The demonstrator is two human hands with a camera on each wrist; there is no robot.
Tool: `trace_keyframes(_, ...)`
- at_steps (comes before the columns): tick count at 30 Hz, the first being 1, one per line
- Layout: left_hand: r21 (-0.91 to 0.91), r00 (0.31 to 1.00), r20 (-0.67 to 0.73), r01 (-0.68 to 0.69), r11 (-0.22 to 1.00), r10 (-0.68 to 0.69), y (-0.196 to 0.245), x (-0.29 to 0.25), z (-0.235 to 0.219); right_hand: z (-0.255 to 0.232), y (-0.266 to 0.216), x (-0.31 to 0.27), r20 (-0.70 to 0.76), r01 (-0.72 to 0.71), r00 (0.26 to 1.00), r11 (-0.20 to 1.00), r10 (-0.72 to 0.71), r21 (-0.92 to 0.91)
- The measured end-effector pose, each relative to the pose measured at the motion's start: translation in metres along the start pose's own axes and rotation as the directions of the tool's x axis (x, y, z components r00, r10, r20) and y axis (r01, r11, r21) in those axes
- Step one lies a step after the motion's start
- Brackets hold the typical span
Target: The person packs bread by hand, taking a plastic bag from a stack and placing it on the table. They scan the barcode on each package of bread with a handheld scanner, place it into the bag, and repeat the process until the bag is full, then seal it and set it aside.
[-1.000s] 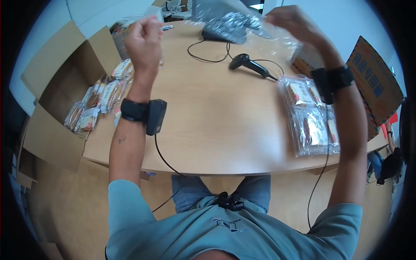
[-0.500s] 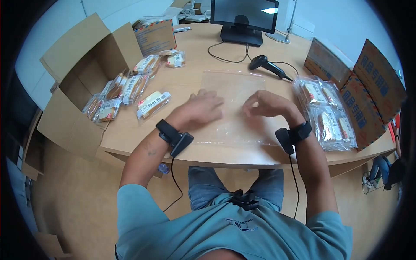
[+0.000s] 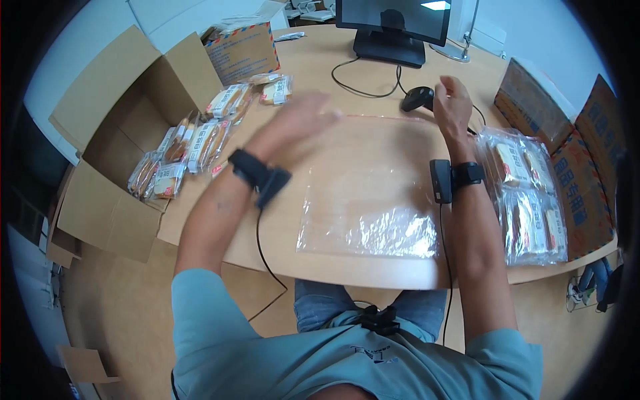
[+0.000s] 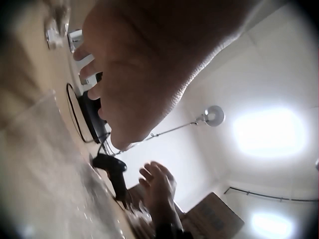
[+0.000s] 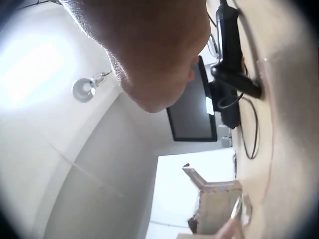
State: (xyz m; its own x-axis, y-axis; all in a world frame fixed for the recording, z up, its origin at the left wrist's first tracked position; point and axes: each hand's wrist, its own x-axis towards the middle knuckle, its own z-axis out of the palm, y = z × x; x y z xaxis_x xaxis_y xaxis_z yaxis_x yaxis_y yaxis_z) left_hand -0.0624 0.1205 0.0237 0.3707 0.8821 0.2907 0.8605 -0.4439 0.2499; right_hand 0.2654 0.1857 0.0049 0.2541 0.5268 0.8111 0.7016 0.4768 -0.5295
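A clear plastic bag [image 3: 373, 223] lies flat on the table in front of the person, its lower part wrinkled and shiny. My left hand [image 3: 300, 120], blurred in the head view, is held above the table by the bag's upper left corner, fingers extended and grasping nothing. Past the bag's upper right corner, my right hand [image 3: 455, 110] is raised with loosely bent fingers and no object in it. It overlaps the black barcode scanner [image 3: 419, 99] in the head view. Packaged bread [image 3: 203, 147] lies left of my left forearm, partly inside an open carton [image 3: 110, 207].
On the right lies a clear bag of several bread packs [image 3: 527, 227], beside printed cardboard boxes [image 3: 580, 193]. A monitor [image 3: 393, 27] with cables stands at the back. Another printed box [image 3: 243, 53] is at the back left.
The bag came down from the air onto the table and now lies nearer the front edge. Both hands moved off its middle: the left up and leftward, the right up and rightward.
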Motion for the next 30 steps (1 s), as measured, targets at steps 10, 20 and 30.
trace_keyframes(10, 0.409, 0.877, -0.132, 0.472, 0.781, -0.461, -0.185, 0.107, 0.019, 0.003, 0.037, -0.029, 0.138, -0.065, 0.983, 0.933, 0.121, -0.355)
trace_keyframes(20, 0.383, 0.920, 0.193, 0.250, 0.889, -0.342, -0.090, 0.020, -0.011, 0.008, 0.043, -0.035, 0.215, -0.052, 0.964, 0.906, 0.154, -0.420)
trace_keyframes(30, 0.191, 0.993, -0.102, -0.030, 0.981, 0.050, -0.110, 0.050, -0.009, 0.008, 0.041, -0.033, 0.228, -0.047, 0.960, 0.894, 0.164, -0.445)
